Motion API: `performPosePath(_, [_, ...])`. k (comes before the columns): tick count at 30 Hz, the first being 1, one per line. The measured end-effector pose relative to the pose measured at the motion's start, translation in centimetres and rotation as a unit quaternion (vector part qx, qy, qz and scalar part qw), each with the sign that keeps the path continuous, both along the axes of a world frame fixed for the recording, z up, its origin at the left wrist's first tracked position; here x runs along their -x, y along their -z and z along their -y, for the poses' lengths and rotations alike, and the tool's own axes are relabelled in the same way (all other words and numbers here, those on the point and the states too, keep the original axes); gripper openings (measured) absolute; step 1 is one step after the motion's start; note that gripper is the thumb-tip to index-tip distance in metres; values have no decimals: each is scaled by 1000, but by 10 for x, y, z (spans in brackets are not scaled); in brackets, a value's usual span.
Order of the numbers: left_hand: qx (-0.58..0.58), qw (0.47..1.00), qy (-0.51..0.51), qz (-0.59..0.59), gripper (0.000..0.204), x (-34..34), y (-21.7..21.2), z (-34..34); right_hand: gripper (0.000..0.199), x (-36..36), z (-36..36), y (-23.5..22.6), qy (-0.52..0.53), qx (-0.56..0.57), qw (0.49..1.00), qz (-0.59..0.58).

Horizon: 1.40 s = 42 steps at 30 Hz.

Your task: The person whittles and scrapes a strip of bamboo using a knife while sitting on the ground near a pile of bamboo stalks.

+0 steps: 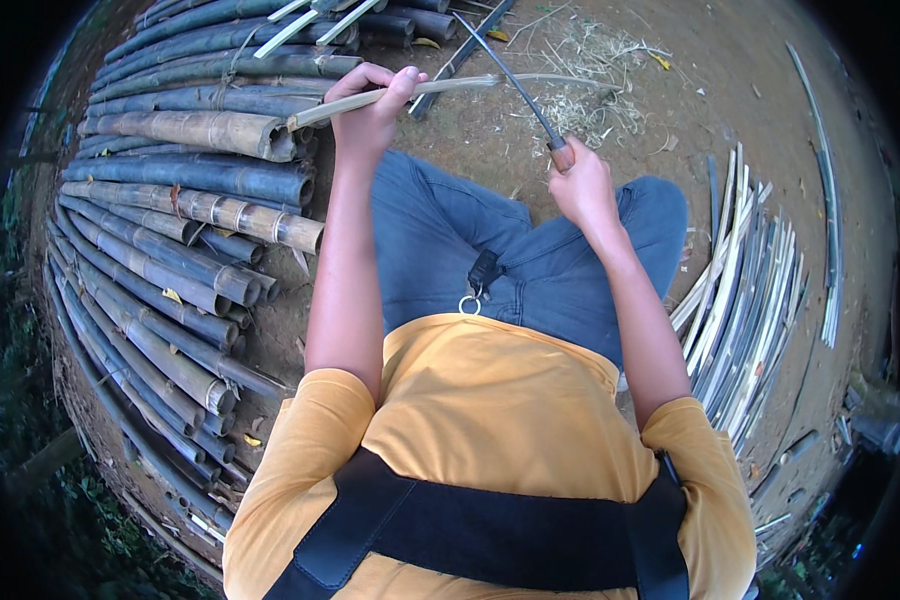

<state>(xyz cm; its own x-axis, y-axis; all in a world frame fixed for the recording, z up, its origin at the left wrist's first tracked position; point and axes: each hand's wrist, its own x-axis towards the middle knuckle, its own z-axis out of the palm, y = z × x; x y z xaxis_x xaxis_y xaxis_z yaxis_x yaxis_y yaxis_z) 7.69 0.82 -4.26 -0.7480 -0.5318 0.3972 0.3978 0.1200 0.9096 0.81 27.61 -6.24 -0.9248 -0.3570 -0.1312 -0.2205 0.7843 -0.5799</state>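
Note:
My left hand is closed around a pale bamboo strip, which lies nearly level above my crossed legs. A thin peeled sliver trails from the strip's right end. In my right hand is a long, narrow knife, gripped by its wooden handle. Its dark blade slants up and left, crossing the strip's right end in the picture; whether they touch, I cannot tell.
Bamboo poles are stacked along the left. Split bamboo strips lie bundled at the right. Curly shavings are scattered on the dirt ahead, near a dark split length. A long thin pole lies farther right.

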Motion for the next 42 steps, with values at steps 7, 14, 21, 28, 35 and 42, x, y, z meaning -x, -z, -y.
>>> performPosePath(7, [-39,998,-22,34,19,4,-5,4,18,-4,17,-6,-16,-11,1000,-19])
performPosePath(14, [-31,999,-10,7,20,3,1,6,18,0,17,-16,-11,-31,999,-1])
performPosePath(21, [11,1000,9,-13,19,5,1,4,23,23,9,4,27,-89,995,-26])
performPosePath(28, [9,1000,7,-2,19,5,0,5,19,40,-13,36,25,-48,998,-41])
performPosePath(35, [9,1000,27,-4,19,7,-4,3,17,31,-19,27,1,-40,999,-13])
performPosePath(42, [-12,999,24,17,18,-3,5,17,17,16,8,-8,-25,-59,998,-20])
